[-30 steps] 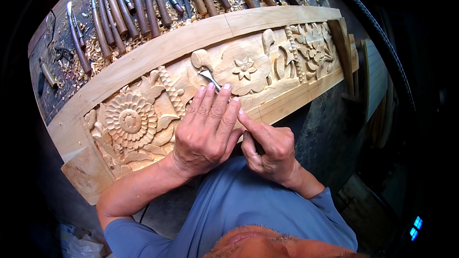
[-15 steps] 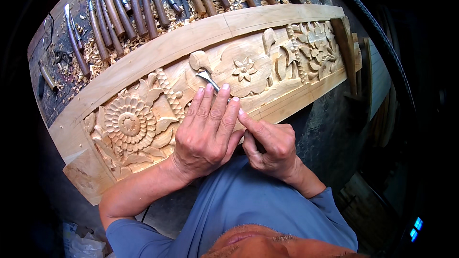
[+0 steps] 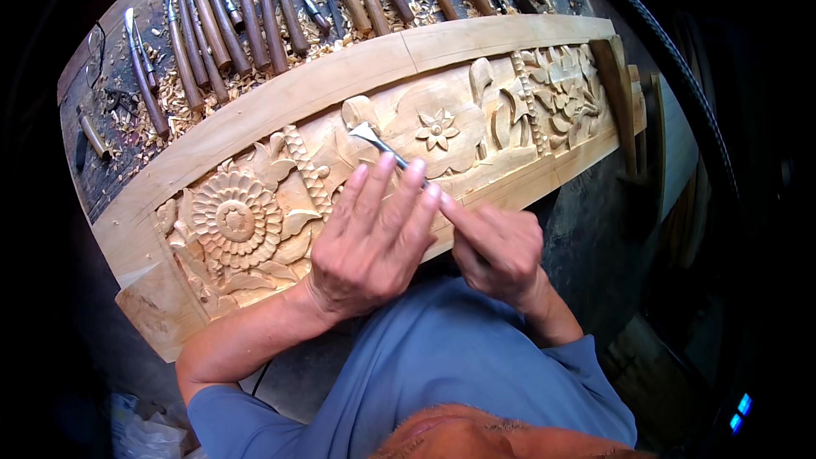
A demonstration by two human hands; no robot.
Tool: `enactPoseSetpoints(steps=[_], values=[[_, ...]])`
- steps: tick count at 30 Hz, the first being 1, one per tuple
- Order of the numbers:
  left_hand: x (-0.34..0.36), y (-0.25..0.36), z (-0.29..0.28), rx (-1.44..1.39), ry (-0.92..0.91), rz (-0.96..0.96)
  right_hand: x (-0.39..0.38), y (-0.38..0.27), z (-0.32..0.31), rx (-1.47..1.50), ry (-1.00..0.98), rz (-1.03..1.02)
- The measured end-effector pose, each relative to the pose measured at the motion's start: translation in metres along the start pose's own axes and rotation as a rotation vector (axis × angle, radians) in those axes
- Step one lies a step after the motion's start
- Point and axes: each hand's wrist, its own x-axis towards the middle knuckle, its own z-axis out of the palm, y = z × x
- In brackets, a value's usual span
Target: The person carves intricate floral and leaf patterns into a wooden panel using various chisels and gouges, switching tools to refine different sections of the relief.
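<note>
Both hands hold the chisel [image 3: 374, 139]: left hand [image 3: 374, 242] flat over its shaft, right hand [image 3: 497, 251] closed behind, blade on the carved panel [image 3: 255, 212]; spare chisels [image 3: 221, 21] lie far on the table [image 3: 102, 187].

Chisel [image 3: 374, 141] handle hidden under hands; far tools [image 3: 255, 8] cut by top edge.

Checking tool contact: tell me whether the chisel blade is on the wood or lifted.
On the wood: chisel tip rests against the carved panel.

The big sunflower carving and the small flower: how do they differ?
The sunflower is larger, with many thin petals around a wide round centre; the small flower has few pointed petals. The sunflower lies left of the hands, the small flower just past the chisel tip. Both are cut in the same pale panel.
</note>
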Motion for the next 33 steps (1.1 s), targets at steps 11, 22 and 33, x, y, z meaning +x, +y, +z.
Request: enactPoseSetpoints(steps=[11,22,33], values=[[-0.004,-0.002,0.007,-0.051,0.045,0.078,-0.012,-0.013,0.003,0.118,0.011,0.095],[0.002,-0.007,0.009,-0.194,-0.006,0.038,-0.005,-0.016,0.014,0.067,0.023,0.102],[0.003,-0.006,0.006,-0.184,0.031,0.143,-0.015,-0.020,0.008,0.082,0.119,0.073]])
